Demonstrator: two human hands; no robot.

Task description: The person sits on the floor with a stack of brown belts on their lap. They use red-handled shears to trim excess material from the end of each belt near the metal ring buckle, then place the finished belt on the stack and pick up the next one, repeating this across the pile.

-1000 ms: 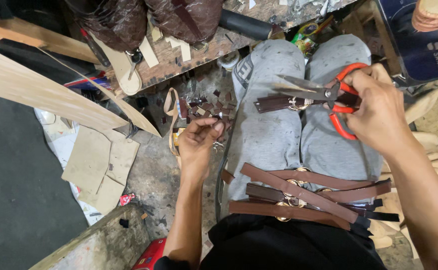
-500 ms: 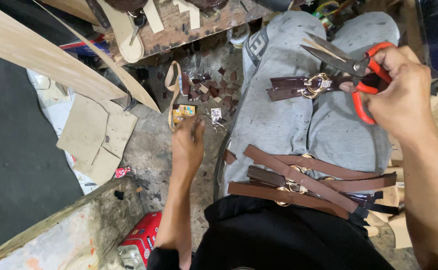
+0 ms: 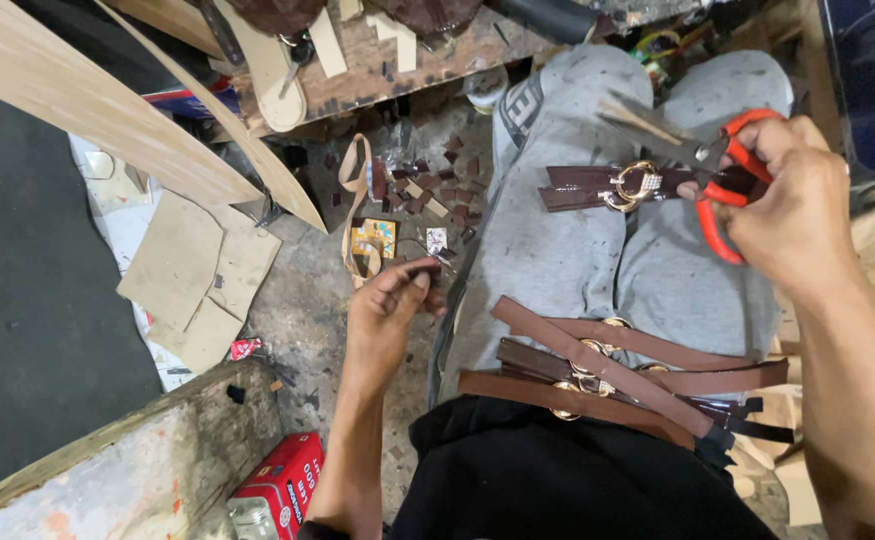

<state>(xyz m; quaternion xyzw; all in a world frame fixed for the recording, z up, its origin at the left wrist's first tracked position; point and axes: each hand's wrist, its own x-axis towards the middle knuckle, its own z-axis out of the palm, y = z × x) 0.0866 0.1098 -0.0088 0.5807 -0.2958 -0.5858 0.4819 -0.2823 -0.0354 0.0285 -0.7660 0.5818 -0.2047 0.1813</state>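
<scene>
**On the lap: strap trimming, one item in hand**

Across the grey-trousered knees lies a dark brown buckled strap [image 3: 597, 186], gold buckle at centre. Right hand [image 3: 792, 215]: fingers closed through orange-handled scissors [image 3: 702, 165], blades at the strap's right end. Left hand [image 3: 387, 320]: fingers pinched on a small dark offcut, possibly leather, low over the floor scraps [image 3: 417, 190], well apart from the strap. Advice: steady the strap flat before cutting. Finished brown straps [image 3: 607, 375] lie stacked nearer the waist.
</scene>
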